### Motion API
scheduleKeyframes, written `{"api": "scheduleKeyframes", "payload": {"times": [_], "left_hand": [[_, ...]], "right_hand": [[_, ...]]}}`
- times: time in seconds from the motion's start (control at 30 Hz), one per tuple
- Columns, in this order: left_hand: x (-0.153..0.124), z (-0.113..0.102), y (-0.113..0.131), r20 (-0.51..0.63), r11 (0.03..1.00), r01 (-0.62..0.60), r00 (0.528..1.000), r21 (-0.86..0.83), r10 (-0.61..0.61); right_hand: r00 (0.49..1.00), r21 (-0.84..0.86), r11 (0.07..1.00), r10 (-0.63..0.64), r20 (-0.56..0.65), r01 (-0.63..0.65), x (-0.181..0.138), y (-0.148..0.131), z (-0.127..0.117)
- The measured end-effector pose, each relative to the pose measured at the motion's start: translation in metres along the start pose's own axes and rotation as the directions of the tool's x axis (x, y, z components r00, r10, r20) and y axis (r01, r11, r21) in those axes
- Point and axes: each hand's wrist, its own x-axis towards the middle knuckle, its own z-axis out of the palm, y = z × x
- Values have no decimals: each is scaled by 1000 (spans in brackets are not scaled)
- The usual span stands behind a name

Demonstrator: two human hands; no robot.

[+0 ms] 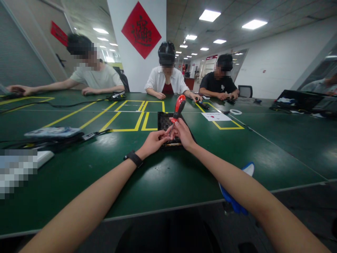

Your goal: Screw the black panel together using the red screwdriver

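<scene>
A screwdriver [180, 104] with a red and black handle leans upright over a black, open tray-like case [163, 120] on the green table. My right hand [184, 134] grips it low on the handle, its shaft slanting down toward the left. Close by, my left hand [154, 142] has thumb and fingers pinched together near the shaft's tip, over the case's front left part. Whatever lies between those fingertips is too small to make out. Both hands hide much of the case's inside, which looks dark and worn.
Yellow tape outlines [139, 121] mark the table. A blue and white glove [237, 196] lies by the front edge under my right forearm. Cables and a flat patterned box [54, 132] are at left, a paper sheet [216, 116] and white tape roll [235, 111] at right. Several people sit opposite.
</scene>
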Motion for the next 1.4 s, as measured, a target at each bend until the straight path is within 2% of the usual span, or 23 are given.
{"api": "scheduleKeyframes", "payload": {"times": [0.3, 0.43, 0.67, 0.97, 1.17, 1.4], "left_hand": [[2, 2, -2, -31, 989, 75, 996, -131, -80], [2, 2, -1, -8, 988, 88, 996, -127, -90], [2, -1, -3, 19, 996, 43, 999, -82, -42], [2, 2, 2, -54, 996, 56, 997, -69, -60], [0, 4, 2, -34, 991, 70, 997, -112, -74], [0, 1, -4, -5, 999, 24, 1000, -29, -24]], "right_hand": [[997, 6, 1000, -14, -75, 15, 0, -2, 1], [998, 23, 1000, 0, -69, 1, 0, -3, 0], [997, 43, 998, 53, -56, -50, 1, -2, -2], [994, 22, 1000, -2, -107, 4, 1, -2, 0], [994, 33, 999, -3, -106, 7, 1, -2, 1], [997, 34, 999, 35, -65, -33, 1, -3, 0]]}}
